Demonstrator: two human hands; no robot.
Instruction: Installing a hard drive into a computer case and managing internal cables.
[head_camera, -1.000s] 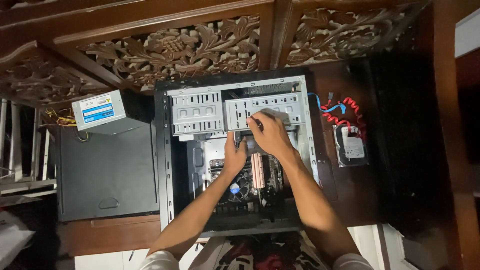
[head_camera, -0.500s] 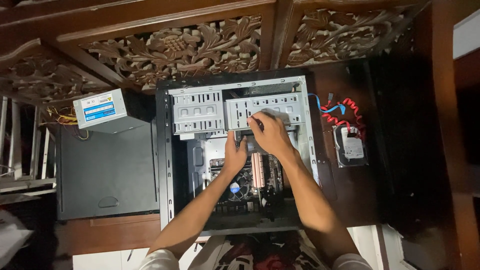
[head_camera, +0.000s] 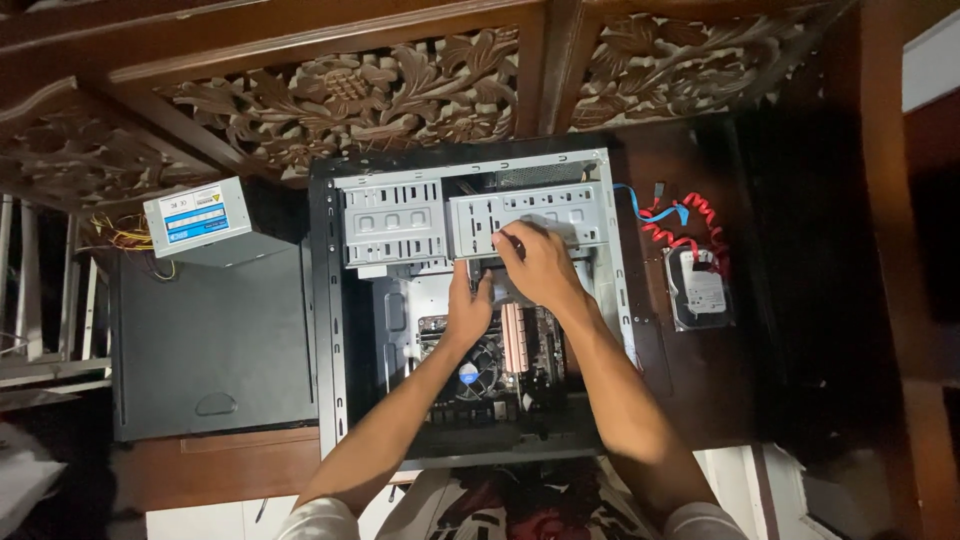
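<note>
Both hands working inside open computer case (head_camera: 330, 300) lying on tabletop (head_camera: 720, 400); left hand (head_camera: 468, 308) gripping edge of drive (head_camera: 520, 285) under drive cage (head_camera: 530, 215); right hand (head_camera: 540, 265) curled over its top, pressing; drive appearing partly seated in bay; power supply (head_camera: 195, 218), side panel (head_camera: 210, 340), hard disk (head_camera: 700, 290) with cables (head_camera: 680, 220) lying outside case, not yet fitted.
</note>
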